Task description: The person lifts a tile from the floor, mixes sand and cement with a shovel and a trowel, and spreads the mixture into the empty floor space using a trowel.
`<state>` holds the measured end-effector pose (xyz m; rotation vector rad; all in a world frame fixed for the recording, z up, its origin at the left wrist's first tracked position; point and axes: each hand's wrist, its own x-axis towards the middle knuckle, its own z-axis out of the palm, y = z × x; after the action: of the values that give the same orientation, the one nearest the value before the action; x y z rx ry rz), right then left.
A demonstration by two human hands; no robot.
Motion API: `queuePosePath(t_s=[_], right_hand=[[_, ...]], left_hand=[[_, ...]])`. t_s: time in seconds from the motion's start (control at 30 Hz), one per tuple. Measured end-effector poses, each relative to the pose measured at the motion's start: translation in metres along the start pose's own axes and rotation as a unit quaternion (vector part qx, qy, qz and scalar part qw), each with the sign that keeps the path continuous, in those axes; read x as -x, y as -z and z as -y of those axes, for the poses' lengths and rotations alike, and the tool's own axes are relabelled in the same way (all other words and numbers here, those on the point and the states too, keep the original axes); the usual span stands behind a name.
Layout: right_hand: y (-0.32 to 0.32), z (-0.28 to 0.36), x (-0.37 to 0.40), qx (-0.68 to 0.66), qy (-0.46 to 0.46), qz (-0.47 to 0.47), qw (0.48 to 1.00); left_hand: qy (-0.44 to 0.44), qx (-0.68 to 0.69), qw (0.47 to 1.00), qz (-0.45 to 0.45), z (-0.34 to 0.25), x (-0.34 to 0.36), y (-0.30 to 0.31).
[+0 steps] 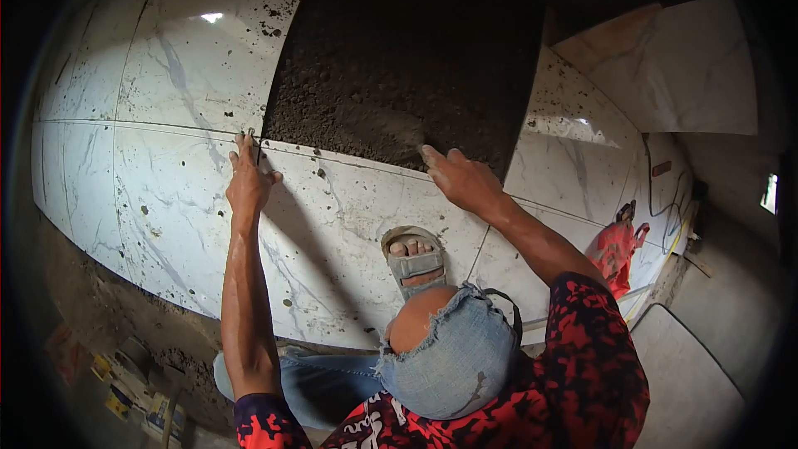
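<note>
My left hand [251, 179] rests on a white marbled floor tile [191, 175], its fingers stretched toward the tile corner beside the gap. Dark, crumbly mortar bed [332, 108] fills that gap between the laid tiles. Over the near edge of the bed, my right hand [461, 179] is closed around what looks like a trowel [406, 131]. Its dirt-coated blade lies on the mortar and blends into it; the handle is hidden in my fingers. Small crumbs of mortar are scattered over the tiles near my left hand.
My sandalled foot [414, 258] stands on the near tile. A red plastic bag [613, 254] lies on the right-hand tiles. Loose large tiles [673, 66] lean at the upper right. Boxes or packets [158, 411] sit at the lower left, below the tile edge.
</note>
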<state>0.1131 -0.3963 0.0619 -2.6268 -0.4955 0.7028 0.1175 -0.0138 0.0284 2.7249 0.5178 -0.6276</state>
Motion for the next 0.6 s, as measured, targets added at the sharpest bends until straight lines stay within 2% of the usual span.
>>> queuePosePath(t_s=[0.03, 0.07, 0.1, 0.17, 0.3, 0.37, 0.4, 0.47, 0.5, 0.57, 0.6], right_hand=[[0.004, 0.006, -0.002, 0.015, -0.011, 0.056, 0.998], [0.003, -0.001, 0.001, 0.03, -0.003, 0.061, 0.998], [0.003, -0.012, 0.005, 0.031, -0.002, 0.06, 0.998], [0.005, -0.033, 0.018, 0.056, -0.084, 0.029, 0.994], [0.019, -0.038, 0.024, 0.054, -0.128, 0.032, 0.99], [0.009, -0.027, 0.013, -0.048, -0.031, -0.139, 0.989], [0.006, -0.019, 0.001, -0.05, -0.025, -0.139, 0.989], [0.002, -0.01, -0.021, -0.185, -0.058, -0.121, 0.974], [-0.002, -0.013, -0.023, -0.187, -0.057, -0.121, 0.973], [-0.011, -0.024, -0.023, -0.144, -0.038, 0.042, 0.988], [-0.002, -0.027, -0.029, -0.142, -0.035, 0.039, 0.988]], left_hand=[[-0.002, -0.002, 1.0, 0.001, -0.001, 0.002, 0.002], [0.006, -0.004, 1.0, 0.007, -0.004, 0.003, 0.004], [0.015, -0.004, 1.0, 0.012, -0.005, 0.002, 0.006], [0.013, 0.005, 1.0, 0.005, -0.002, 0.001, 0.002], [0.01, 0.008, 1.0, 0.002, -0.003, 0.002, 0.003], [0.013, 0.014, 1.0, -0.005, 0.001, 0.0, 0.0], [0.015, 0.014, 1.0, -0.002, 0.0, 0.001, 0.001], [0.015, 0.014, 1.0, 0.0, 0.0, -0.001, 0.0], [0.017, 0.012, 1.0, -0.001, 0.001, 0.0, 0.0], [0.013, 0.014, 1.0, -0.001, -0.001, 0.0, 0.001], [0.013, 0.016, 1.0, -0.005, -0.003, -0.003, 0.002]])
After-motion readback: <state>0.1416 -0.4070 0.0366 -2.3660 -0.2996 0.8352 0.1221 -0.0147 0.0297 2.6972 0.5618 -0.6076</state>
